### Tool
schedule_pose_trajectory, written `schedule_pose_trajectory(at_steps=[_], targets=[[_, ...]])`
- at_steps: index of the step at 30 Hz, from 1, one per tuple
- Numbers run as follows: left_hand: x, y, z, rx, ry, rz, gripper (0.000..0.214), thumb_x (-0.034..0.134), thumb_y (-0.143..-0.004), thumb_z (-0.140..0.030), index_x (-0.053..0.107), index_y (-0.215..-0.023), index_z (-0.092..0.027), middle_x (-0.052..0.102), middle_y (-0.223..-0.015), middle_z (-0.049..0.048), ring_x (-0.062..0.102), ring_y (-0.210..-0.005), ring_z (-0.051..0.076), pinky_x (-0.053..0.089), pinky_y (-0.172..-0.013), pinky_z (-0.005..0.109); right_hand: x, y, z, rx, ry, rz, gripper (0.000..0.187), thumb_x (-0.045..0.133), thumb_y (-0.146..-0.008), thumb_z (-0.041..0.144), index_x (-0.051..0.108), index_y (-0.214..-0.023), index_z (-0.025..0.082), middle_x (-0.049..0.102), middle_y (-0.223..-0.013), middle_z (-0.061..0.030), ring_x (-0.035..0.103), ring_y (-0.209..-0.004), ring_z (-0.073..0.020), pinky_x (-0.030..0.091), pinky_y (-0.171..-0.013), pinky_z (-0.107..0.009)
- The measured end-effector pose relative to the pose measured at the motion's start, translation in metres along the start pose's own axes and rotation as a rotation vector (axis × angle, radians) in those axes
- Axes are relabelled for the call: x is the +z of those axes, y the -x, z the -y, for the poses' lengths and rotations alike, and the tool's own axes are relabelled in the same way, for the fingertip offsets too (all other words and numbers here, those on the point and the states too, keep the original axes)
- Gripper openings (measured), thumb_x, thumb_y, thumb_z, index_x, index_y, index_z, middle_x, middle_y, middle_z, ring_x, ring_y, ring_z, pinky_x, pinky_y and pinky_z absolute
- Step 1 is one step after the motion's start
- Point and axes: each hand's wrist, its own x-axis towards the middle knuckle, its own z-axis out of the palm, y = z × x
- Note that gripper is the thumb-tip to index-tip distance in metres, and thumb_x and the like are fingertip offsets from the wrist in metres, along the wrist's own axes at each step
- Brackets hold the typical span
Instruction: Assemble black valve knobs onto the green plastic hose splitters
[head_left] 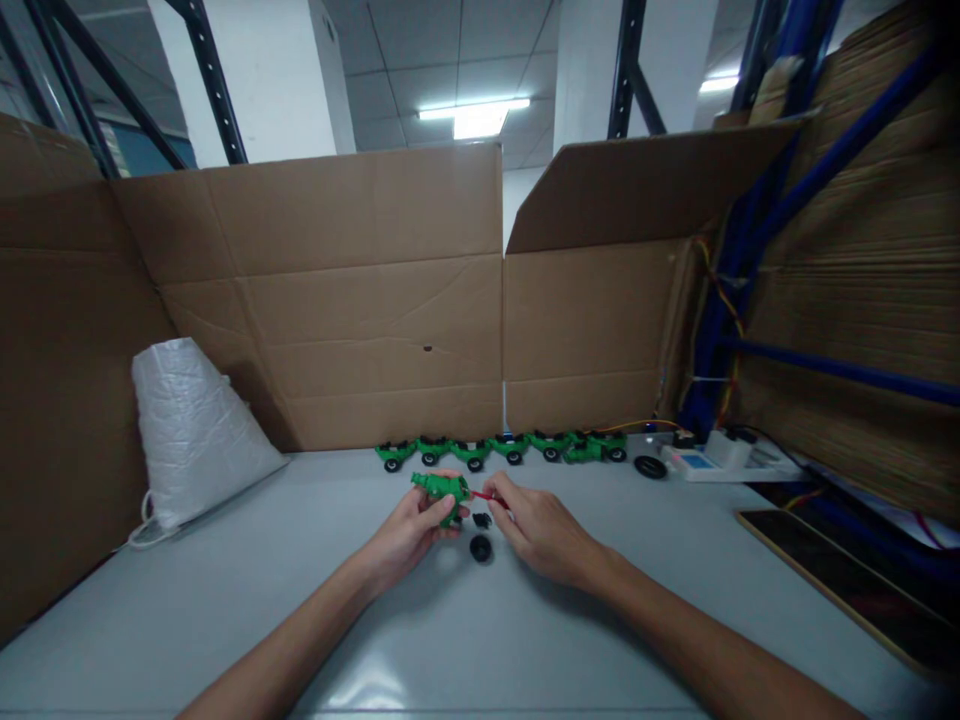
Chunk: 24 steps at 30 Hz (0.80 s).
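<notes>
My left hand [411, 538] is closed around a green toy vehicle body [442, 487], held just above the table. In my right hand [541, 528] is a thin red rod-like tool [489, 497], pinched between thumb and fingers. Its tip meets the right end of the green body; whether it goes inside cannot be made out. Below the hands lie a small black part [481, 520] and a black wheel [481, 548], both apart from the fingers.
Several green toy vehicles [472, 452] with black wheels line the back of the table [360, 640]. A black ring [650, 467] lies beside a power strip [731, 460]. A white sack [195, 440] stands left. Cardboard walls [360, 330] and a blue rack post [724, 290] bound the space.
</notes>
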Motion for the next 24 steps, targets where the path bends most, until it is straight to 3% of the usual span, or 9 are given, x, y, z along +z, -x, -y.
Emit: schedule_pose_trajectory(at_steps=[5, 8, 11, 18, 24], targets=[[-0.0008, -0.0035, 0.0069, -0.067, -0.015, -0.015, 0.054, 0.083, -0.087, -0.057, 0.063, -0.119, -0.019, 0.071, -0.094, 0.0060, 0.065, -0.077, 0.015, 0.040, -0.060, 0.022, 0.0035, 0.0009, -0.0013, -0.057, 0.020, 0.025, 0.014, 0.043, -0.111, 0.026, 0.056, -0.114, 0.025, 0.074, -0.099, -0.0055, 0.071, -0.087, -0.0228, 0.042, -0.075, -0.030], [-0.0006, -0.0050, 0.0084, -0.073, -0.130, -0.080, 0.054, 0.077, -0.088, -0.066, 0.063, -0.104, -0.016, 0.068, -0.084, 0.0039, 0.059, -0.068, 0.012, 0.034, -0.057, 0.022, 0.0061, 0.0019, -0.0014, -0.102, 0.021, 0.044, 0.014, 0.045, -0.111, 0.026, 0.058, -0.114, 0.025, 0.074, -0.101, -0.0053, 0.070, -0.087, -0.0221, 0.042, -0.075, -0.030], [-0.0003, -0.0047, 0.0069, -0.049, -0.196, -0.063, 0.054, 0.079, -0.087, -0.065, 0.063, -0.098, -0.014, 0.068, -0.085, 0.0047, 0.057, -0.069, 0.011, 0.034, -0.059, 0.023, 0.0076, 0.0025, -0.0012, -0.113, 0.014, 0.042, 0.015, 0.045, -0.110, 0.025, 0.060, -0.114, 0.025, 0.074, -0.102, -0.0052, 0.070, -0.087, -0.0218, 0.043, -0.075, -0.030], [-0.0016, -0.0041, 0.0053, 0.025, -0.155, -0.037, 0.062, 0.091, -0.079, -0.054, 0.064, -0.117, -0.014, 0.061, -0.089, 0.0006, 0.056, -0.072, 0.011, 0.034, -0.058, 0.024, 0.0038, 0.0012, -0.0029, -0.057, 0.010, 0.006, 0.017, 0.043, -0.111, 0.027, 0.059, -0.115, 0.024, 0.074, -0.100, -0.0063, 0.071, -0.088, -0.0231, 0.045, -0.077, -0.031], [0.0007, -0.0039, 0.0050, 0.001, -0.149, -0.063, 0.056, 0.088, -0.082, -0.055, 0.065, -0.115, -0.014, 0.063, -0.093, 0.0026, 0.060, -0.075, 0.012, 0.034, -0.057, 0.023, 0.0032, 0.0002, -0.0049, -0.024, 0.046, 0.003, 0.019, 0.042, -0.112, 0.028, 0.061, -0.113, 0.023, 0.075, -0.102, -0.0071, 0.071, -0.089, -0.0228, 0.044, -0.077, -0.030]])
